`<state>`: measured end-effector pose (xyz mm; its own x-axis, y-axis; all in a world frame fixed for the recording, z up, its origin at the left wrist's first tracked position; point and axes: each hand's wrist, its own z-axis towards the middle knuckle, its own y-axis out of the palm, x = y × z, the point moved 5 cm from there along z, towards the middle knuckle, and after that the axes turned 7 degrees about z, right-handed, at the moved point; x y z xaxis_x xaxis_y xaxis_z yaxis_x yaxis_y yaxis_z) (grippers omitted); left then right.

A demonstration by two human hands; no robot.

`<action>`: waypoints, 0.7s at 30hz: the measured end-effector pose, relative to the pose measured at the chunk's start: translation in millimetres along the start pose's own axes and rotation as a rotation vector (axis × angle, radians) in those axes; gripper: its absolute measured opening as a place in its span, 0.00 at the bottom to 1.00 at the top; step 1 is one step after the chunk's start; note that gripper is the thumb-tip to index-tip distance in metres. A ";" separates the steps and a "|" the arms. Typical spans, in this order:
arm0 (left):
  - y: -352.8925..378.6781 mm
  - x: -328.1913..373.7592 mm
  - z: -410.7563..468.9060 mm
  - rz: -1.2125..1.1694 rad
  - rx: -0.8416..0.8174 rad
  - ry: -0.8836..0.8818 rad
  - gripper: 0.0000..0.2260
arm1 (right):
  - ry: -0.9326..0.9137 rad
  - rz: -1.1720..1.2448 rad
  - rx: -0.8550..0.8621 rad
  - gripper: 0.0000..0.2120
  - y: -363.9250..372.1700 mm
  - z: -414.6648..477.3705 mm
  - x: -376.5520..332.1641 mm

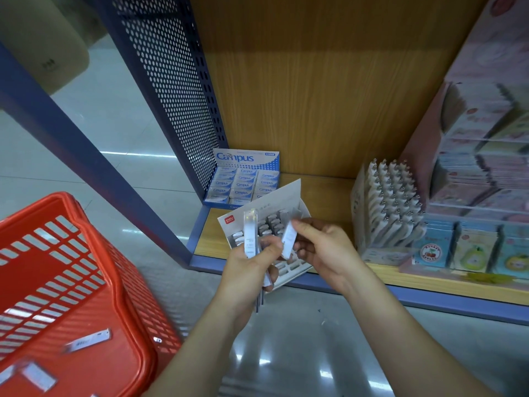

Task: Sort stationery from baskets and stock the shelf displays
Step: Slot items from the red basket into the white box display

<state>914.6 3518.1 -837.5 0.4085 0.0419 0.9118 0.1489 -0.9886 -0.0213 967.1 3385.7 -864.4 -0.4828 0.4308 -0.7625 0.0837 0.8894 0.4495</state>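
Where wooden shelf [329, 191] stands, glossy floor [286, 342], basket [37, 209]

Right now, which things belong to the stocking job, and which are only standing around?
In the job: left hand with bundle of slim cases, right hand with single case, white display box, red basket with loose cases.
Just nearby: Campus eraser box, white pen display, pink card display.
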 end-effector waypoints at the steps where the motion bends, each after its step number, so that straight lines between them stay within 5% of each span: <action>1: -2.4 0.9 -1.2 -0.025 0.000 0.005 0.04 | 0.004 -0.010 0.012 0.03 -1.0 -1.5 -0.4; 4: -3.6 8.3 -6.8 0.045 -0.074 0.070 0.10 | 0.034 0.004 0.007 0.13 -2.5 -4.5 1.9; 7: 5.3 13.4 -12.6 0.194 -0.113 0.125 0.11 | 0.064 0.209 -0.017 0.09 0.8 -8.8 8.8; 13: 11.2 15.4 -9.5 0.386 0.116 0.232 0.09 | -0.004 0.350 0.046 0.05 0.7 -18.4 23.9; 15: 7.1 17.9 -6.3 0.493 0.167 0.249 0.09 | -0.024 0.185 -0.011 0.09 -2.2 -20.6 20.4; 17: 3.1 20.6 -0.7 0.591 0.197 0.257 0.09 | -0.078 -0.228 -0.051 0.12 -9.9 -19.5 17.6; 21: 6.7 29.3 10.5 0.795 0.211 0.319 0.07 | -0.434 -1.016 -0.102 0.10 -13.9 -12.9 0.1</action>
<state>937.1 3514.1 -815.2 0.1956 -0.7209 0.6649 0.1039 -0.6589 -0.7450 954.7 3371.4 -864.8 0.0619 -0.4570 -0.8873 -0.2602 0.8509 -0.4564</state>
